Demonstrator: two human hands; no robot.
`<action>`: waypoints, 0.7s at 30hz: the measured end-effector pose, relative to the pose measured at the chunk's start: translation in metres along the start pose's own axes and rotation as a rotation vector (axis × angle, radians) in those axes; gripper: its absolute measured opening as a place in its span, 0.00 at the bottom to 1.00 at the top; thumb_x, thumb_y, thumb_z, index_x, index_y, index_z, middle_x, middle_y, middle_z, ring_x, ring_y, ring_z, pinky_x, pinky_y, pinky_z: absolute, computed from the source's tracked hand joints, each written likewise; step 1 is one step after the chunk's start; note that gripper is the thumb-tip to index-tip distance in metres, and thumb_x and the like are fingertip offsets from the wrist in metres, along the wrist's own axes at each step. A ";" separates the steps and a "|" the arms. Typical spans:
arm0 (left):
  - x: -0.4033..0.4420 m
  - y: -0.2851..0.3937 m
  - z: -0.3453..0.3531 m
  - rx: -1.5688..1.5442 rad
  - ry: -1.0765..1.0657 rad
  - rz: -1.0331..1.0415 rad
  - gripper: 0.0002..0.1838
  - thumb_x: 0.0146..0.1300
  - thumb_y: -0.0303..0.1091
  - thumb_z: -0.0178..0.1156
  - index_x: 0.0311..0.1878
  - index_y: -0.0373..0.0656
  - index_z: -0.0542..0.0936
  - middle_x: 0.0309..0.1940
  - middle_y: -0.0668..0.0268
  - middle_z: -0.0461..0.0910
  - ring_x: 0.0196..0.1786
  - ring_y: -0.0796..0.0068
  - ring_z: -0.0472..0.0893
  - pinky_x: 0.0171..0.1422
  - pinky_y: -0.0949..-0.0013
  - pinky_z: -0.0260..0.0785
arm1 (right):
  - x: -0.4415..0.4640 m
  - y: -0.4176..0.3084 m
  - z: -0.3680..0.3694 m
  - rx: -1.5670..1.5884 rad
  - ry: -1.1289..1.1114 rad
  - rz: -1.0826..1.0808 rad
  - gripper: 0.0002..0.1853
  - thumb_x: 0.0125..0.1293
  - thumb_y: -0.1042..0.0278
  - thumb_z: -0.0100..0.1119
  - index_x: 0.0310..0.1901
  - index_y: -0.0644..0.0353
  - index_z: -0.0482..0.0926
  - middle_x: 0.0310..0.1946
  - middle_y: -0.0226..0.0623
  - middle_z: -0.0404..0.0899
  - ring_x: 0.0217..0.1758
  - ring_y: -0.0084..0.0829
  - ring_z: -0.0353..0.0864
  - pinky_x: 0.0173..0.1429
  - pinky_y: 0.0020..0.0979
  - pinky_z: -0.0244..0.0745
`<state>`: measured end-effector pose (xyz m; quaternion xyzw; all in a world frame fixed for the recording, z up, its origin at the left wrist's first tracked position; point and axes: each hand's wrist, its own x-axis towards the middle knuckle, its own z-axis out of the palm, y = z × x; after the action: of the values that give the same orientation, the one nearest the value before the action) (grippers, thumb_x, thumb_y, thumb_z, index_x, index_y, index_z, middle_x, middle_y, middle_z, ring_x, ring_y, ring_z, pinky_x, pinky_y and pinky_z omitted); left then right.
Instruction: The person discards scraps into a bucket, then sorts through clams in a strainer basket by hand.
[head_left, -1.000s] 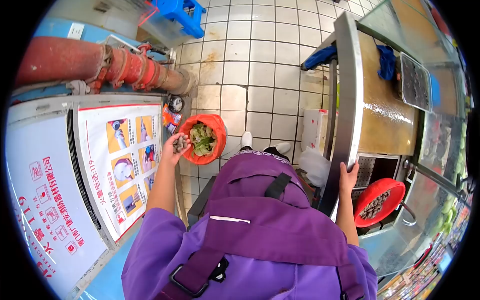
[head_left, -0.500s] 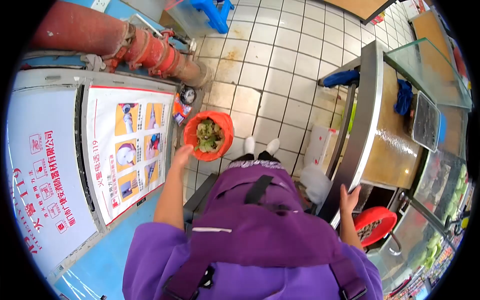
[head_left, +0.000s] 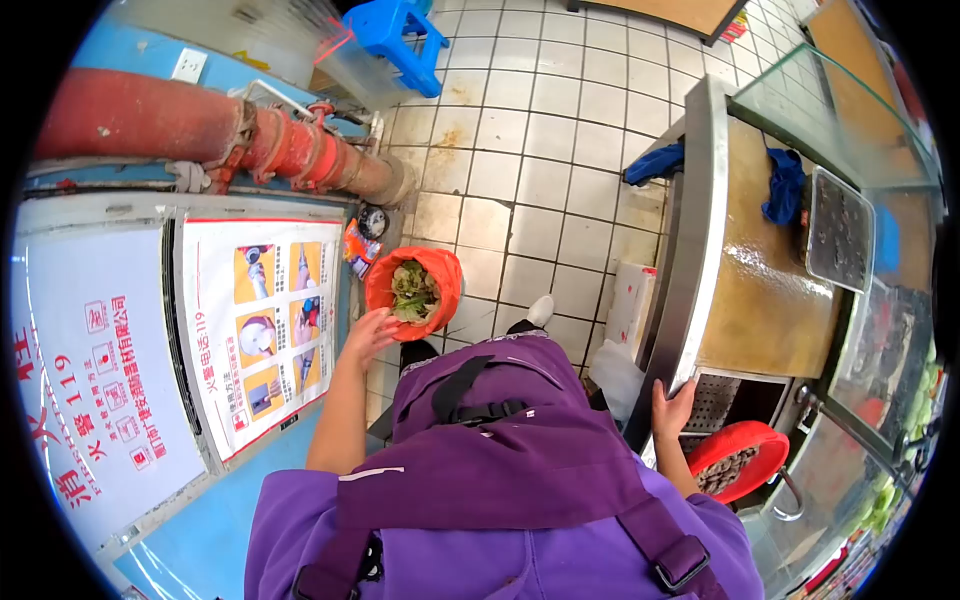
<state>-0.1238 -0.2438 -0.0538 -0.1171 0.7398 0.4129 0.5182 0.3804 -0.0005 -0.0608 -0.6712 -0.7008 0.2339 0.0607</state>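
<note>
My left hand (head_left: 371, 335) is open and empty, its fingers near the lower left rim of a bin lined with a red bag (head_left: 449, 291). Leafy green scraps (head_left: 413, 290) lie inside the bin. On the right, my right hand (head_left: 673, 408) rests with spread fingers on the metal edge of the counter (head_left: 702, 230). Beside that arm, a red basin (head_left: 768, 452) holds small, brownish-grey lumps (head_left: 725, 470) and sits tilted at the sink.
A red pipe (head_left: 290, 150) runs along the left wall above a printed poster (head_left: 215, 320). A blue stool (head_left: 402, 40) stands ahead. On the counter are a blue cloth (head_left: 783, 186) and a clear-lidded tray (head_left: 840, 230). A white box (head_left: 630, 300) stands under it.
The small lumps held in my left hand one second ago are gone, and its fingers have opened. The view has shifted and my feet have moved. My right hand stays on the counter edge.
</note>
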 end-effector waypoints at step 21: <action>0.007 0.043 0.097 0.264 -0.205 0.039 0.21 0.62 0.45 0.55 0.55 0.47 0.71 0.47 0.68 0.77 0.45 0.76 0.76 0.49 0.71 0.67 | 0.000 -0.021 -0.007 0.031 0.025 0.028 0.28 0.51 0.60 0.64 0.48 0.72 0.67 0.39 0.59 0.72 0.45 0.57 0.70 0.49 0.43 0.66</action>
<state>-0.0877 -0.1437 -0.0502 0.0090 0.7331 0.3318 0.5936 0.3644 0.0014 -0.0459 -0.6827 -0.6868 0.2373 0.0766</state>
